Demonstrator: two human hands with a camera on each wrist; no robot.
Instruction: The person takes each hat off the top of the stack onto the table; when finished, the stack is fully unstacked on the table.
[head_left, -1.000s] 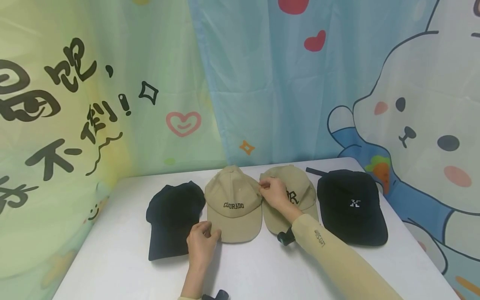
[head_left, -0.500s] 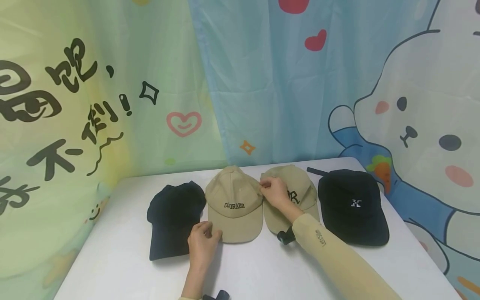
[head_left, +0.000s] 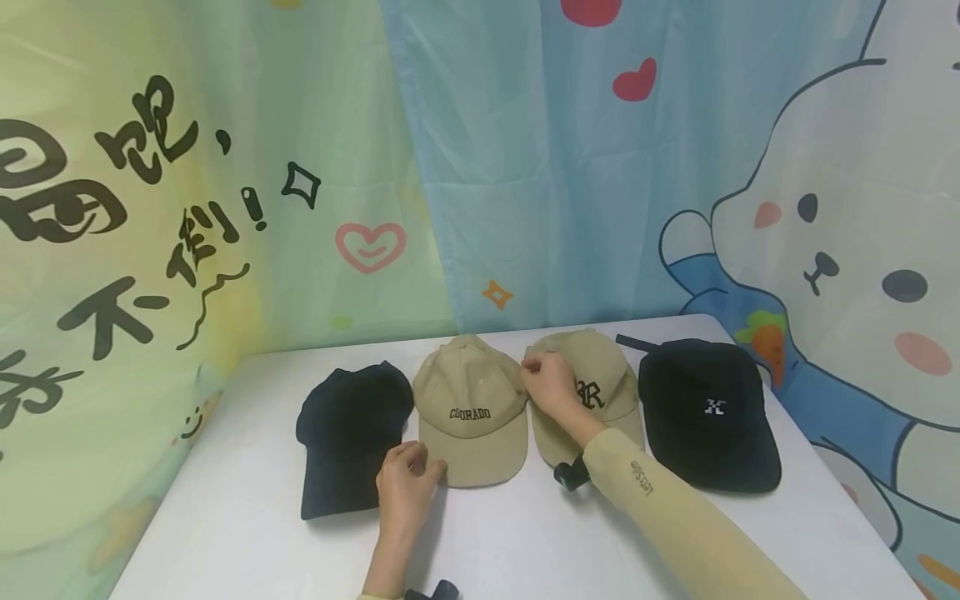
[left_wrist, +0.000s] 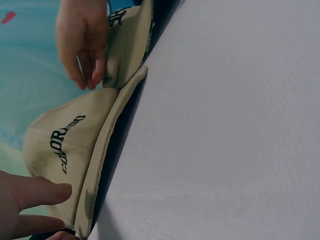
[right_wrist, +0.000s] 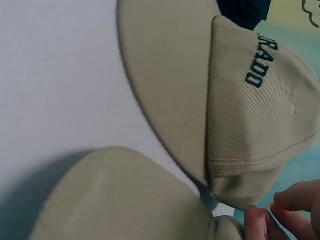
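Note:
Two beige caps lie side by side on the table: the cap lettered COLORADO [head_left: 471, 387] and, to its right, the cap with dark R lettering [head_left: 600, 358]. Over the gap between them, my right hand [head_left: 557, 385] has loosely bent fingers pointing down and covers part of the R cap. Low at the COLORADO cap's left brim corner is my left hand [head_left: 407, 487]. In the left wrist view, its thumb [left_wrist: 50, 192] is spread from the other fingers, near the brim [left_wrist: 107, 150]. Neither hand visibly grips a cap.
A dark navy cap [head_left: 348, 442] lies left of the beige ones, close to the left hand. At the far right is a black cap [head_left: 705, 417] with a white mark, its strap [head_left: 633, 342] sticking out behind. A printed curtain [head_left: 495, 167] hangs behind the white table [head_left: 225, 500].
Both hands keep their places beside the caps, with no visible finger movement. The whole head view has shifted very slightly.

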